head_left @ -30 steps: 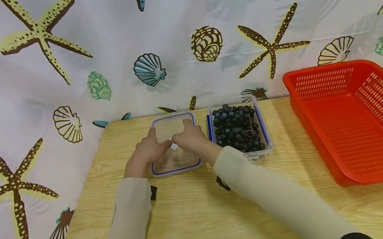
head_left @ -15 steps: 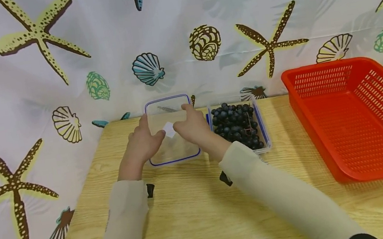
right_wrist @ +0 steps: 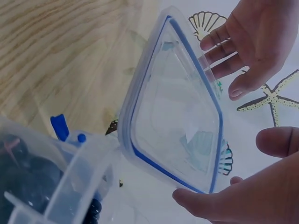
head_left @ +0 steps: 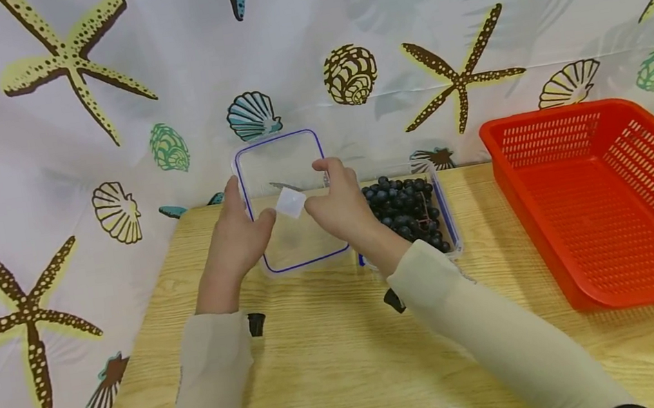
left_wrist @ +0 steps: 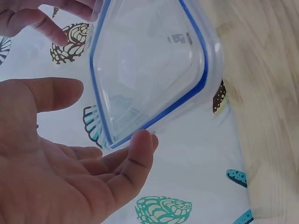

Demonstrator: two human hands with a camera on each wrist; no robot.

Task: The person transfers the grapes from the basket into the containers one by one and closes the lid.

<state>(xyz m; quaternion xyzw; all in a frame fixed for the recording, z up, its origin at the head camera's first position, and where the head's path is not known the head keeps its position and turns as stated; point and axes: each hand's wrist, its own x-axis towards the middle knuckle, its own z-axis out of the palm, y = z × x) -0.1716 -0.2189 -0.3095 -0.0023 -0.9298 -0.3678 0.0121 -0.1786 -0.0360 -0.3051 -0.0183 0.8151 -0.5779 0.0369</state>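
Note:
A clear plastic lid [head_left: 300, 239] with a blue seal tilts up above the table between both hands. My left hand [head_left: 235, 234] holds its left edge; in the left wrist view bent fingertips [left_wrist: 141, 144] meet the lid's corner, while the thumb stands apart. On the opposite edge my right hand [head_left: 344, 205] holds on, with a finger [right_wrist: 194, 201] along the rim in the right wrist view. A pale square patch [head_left: 290, 202] shows at the lid's middle. Right beside the right hand, a clear container [head_left: 456, 241] holds dark grapes [head_left: 398, 197], partly hidden by that hand.
A red slotted basket [head_left: 567, 261] stands on the right of the wooden table [head_left: 325, 371]. Behind the table hangs a white curtain [head_left: 169, 66] printed with shells and starfish. A blue latch [right_wrist: 59, 127] sticks out from the grape container's side.
Both hands have lifted the lid off the table, raising and tilting its far edge up against the curtain behind. The grape container and basket stay in place.

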